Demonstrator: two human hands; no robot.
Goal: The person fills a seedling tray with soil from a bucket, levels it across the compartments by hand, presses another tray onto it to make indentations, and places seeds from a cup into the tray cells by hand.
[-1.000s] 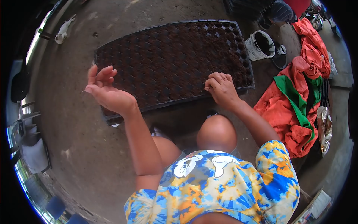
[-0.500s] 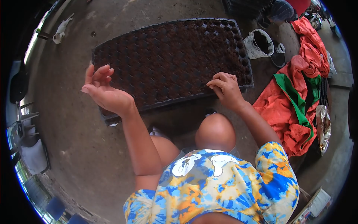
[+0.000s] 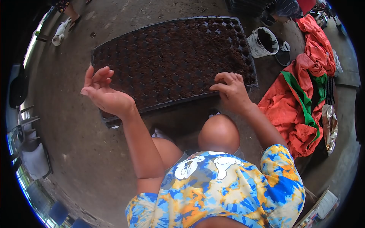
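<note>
A wide black seedling tray (image 3: 243, 41) lies before me, its many cells largely filled with dark brown soil. Over its near left corner, my left hand (image 3: 106, 95) is held palm up, with the fingers loosely curled and apart; I see nothing in the palm. My right hand (image 3: 232, 90) hovers at the near edge of the tray, right of the middle. Its thumb and fingers are bent but separated, with no object visible between them. Toward the far right corner, paler patches show among the cells.
A white bucket (image 3: 262, 42) with dark contents stands right of the tray, beside a dark round lid (image 3: 283, 57). Crumpled red and green cloth (image 3: 289, 114) covers the floor at right. A white cat (image 3: 60, 32) lies at far left near a person's leg (image 3: 70, 13). Another person crouches at top right.
My right hand's fingers have spread from a pinch and the hand has shifted slightly. My left hand keeps nearly the same pose. A person's leg has come into view at top left.
</note>
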